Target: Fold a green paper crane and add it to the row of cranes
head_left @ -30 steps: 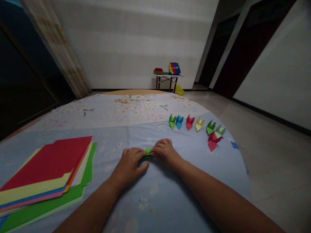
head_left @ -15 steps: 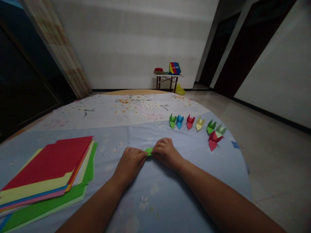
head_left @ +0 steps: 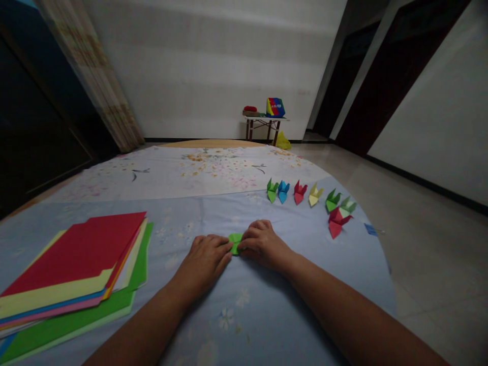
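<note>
A small folded piece of green paper (head_left: 235,244) lies on the light blue part of the tablecloth, between my two hands. My left hand (head_left: 206,258) has its fingertips closed on the paper's left edge. From the other side, my right hand (head_left: 264,244) pinches the right edge with curled fingers. The fingers cover both ends of the paper, so only its middle shows.
Several folded paper cranes, among them a blue one (head_left: 283,191) and a red one (head_left: 338,222), stand at the right. A stack of coloured paper sheets (head_left: 82,249) lies at the left. The tablecloth (head_left: 229,325) covers a round table.
More of the green paper shows between my hands now, and it looks flatter and taller. My left hand's fingers have straightened somewhat. Both hands have shifted slightly.
</note>
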{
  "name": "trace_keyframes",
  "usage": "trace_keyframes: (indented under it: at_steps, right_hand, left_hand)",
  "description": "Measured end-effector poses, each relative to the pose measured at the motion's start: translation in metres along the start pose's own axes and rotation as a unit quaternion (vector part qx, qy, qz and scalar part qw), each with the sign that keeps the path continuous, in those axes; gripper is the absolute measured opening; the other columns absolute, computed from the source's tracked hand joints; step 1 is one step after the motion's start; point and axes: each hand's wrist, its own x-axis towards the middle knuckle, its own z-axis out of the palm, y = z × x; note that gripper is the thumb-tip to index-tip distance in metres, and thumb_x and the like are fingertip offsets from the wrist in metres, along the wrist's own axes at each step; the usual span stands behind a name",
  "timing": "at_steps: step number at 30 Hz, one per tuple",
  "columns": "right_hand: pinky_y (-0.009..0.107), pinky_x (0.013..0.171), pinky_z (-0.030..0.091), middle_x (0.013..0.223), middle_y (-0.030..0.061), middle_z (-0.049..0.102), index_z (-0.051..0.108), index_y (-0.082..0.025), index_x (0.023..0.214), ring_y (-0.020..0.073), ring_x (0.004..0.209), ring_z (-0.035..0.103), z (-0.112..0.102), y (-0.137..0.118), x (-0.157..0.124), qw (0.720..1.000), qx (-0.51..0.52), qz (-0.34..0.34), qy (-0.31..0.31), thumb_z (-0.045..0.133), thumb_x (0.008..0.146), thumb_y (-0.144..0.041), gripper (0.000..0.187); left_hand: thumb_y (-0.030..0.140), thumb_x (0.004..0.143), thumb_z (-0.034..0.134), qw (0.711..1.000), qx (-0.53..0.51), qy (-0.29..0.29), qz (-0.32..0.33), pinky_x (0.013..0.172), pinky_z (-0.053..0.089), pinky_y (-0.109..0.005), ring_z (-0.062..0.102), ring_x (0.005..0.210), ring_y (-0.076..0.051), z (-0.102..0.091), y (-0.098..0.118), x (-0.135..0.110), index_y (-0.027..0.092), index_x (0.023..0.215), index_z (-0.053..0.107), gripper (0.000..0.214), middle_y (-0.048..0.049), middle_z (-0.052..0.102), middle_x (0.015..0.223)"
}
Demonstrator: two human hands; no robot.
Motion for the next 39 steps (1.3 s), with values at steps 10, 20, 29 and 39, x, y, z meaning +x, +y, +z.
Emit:
trace_keyframes:
  at_steps: [10,20,29,39]
  right_hand:
    - [0.037,0.083,0.026,0.092,0.0032,0.062,0.068,-0.027,0.087,0.0198,0.094,0.041,0.005,-0.004,0.000,0.999,0.009,0.050,0.008,0.061,0.081,-0.034,0.012]
    - [0.034,0.077,0.026,0.086,0.0045,0.058,0.064,-0.021,0.086,0.0188,0.089,0.040,0.006,-0.008,0.003,0.995,0.021,0.098,-0.017,0.053,0.086,-0.033,0.017]
    - [0.034,0.076,0.026,0.081,0.0046,0.057,0.063,-0.019,0.080,0.0186,0.086,0.042,0.009,-0.008,0.002,0.993,0.020,0.119,-0.004,0.053,0.085,-0.032,0.018]
    - [0.033,0.076,0.027,0.073,0.0030,0.060,0.063,-0.019,0.073,0.0176,0.081,0.045,0.011,-0.007,0.005,0.984,0.047,0.172,0.002,0.057,0.082,-0.030,0.016]
  left_hand:
    - [0.026,0.084,0.052,0.999,-0.001,0.033,-0.014,0.093,0.023,-0.044,0.054,0.101,-0.022,0.004,0.002,-0.001,0.026,0.095,0.061,0.013,-0.0030,0.065,0.103]
    - [0.032,0.081,0.058,0.996,-0.039,0.059,-0.055,0.097,0.016,-0.050,0.050,0.109,-0.024,0.013,0.000,-0.001,0.029,0.095,0.063,0.016,-0.0009,0.066,0.103]
    - [0.032,0.081,0.057,0.993,-0.019,0.085,-0.080,0.085,0.028,-0.044,0.049,0.096,-0.025,0.011,0.006,0.001,0.030,0.090,0.069,0.015,-0.0035,0.062,0.095]
    - [0.035,0.082,0.053,0.983,-0.063,0.073,-0.155,0.077,0.031,-0.039,0.053,0.083,-0.022,0.009,0.009,0.005,0.025,0.075,0.067,0.018,-0.0004,0.062,0.078]
